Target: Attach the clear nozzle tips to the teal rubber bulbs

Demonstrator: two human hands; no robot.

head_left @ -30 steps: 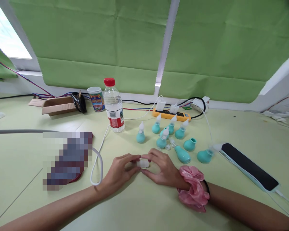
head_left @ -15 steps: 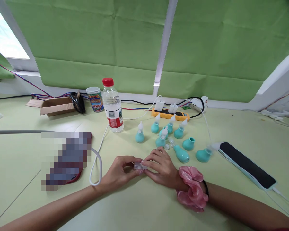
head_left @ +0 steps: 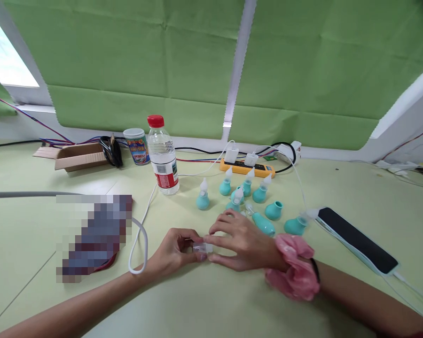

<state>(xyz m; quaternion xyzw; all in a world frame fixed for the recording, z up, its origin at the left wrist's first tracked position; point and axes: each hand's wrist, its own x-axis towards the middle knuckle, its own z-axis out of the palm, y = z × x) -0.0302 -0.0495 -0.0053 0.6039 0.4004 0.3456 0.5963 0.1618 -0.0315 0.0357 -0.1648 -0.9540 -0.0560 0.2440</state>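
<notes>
My left hand (head_left: 178,253) pinches a small clear plastic tube (head_left: 199,248) between thumb and fingers, low over the table. At the tube's frosted right end, my right hand (head_left: 238,241) has its index finger and thumb on either side, closed around that end; its other fingers are bent above. A pink scrunchie (head_left: 294,267) circles the right wrist. Beyond this hand stand several teal squeeze bulbs with translucent pointed tips, one being the upright bulb (head_left: 202,202). A longer teal bulb (head_left: 263,224) lies on its side, and a tipless bulb (head_left: 274,211) shows its open neck.
A red-capped water bottle (head_left: 163,157) stands behind, beside a printed can (head_left: 137,146) and an open cardboard box (head_left: 81,157). An orange power strip (head_left: 246,167) holds chargers. On the right lies a phone (head_left: 357,239) with a cable. A blurred-out object (head_left: 95,239) lies left.
My right hand has opened slightly and shifted, its wrist moving right. More of the clear tube now shows between my hands. The view has shifted a little.
</notes>
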